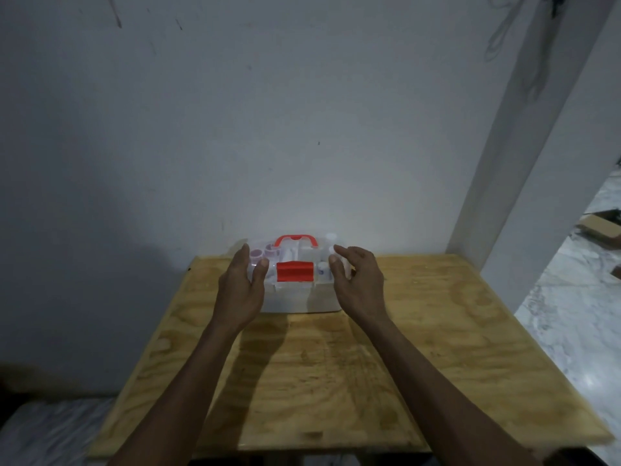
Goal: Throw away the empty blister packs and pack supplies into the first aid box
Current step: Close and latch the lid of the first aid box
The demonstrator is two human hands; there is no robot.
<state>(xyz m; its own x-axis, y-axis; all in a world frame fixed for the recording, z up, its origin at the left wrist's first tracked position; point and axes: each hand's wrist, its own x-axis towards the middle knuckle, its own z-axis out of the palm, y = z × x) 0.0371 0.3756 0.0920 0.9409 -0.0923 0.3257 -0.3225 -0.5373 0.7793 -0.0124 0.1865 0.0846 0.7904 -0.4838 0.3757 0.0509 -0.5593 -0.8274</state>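
- First aid box (295, 290): one, clear plastic, at the far middle of the wooden table (437, 348), close to the wall (302, 129). Its long axis runs left to right across the view.
- Lid looks down; one red handle (296, 239) arches over the top, one red latch (295, 271) sits on the near face.
- Small supplies show through the lid: pale tubs and bottles, too blurred to count.
- Left hand (240, 290): at the left end of the box, palm turned inward, fingers spread and lightly curved, thumb over the lid edge. Holding nothing; contact with the box cannot be confirmed.
- Right hand (358, 284): at the right end, fingers loosely curled and apart, nothing pinched. Touching or just off the lid, unclear.
- Key relation: the box lies between the two hands, both about equally near, one at each short end.
- Blister packs: none visible on the table.
- Judgement: packing appears finished; a two-handed press or lift likely comes next.
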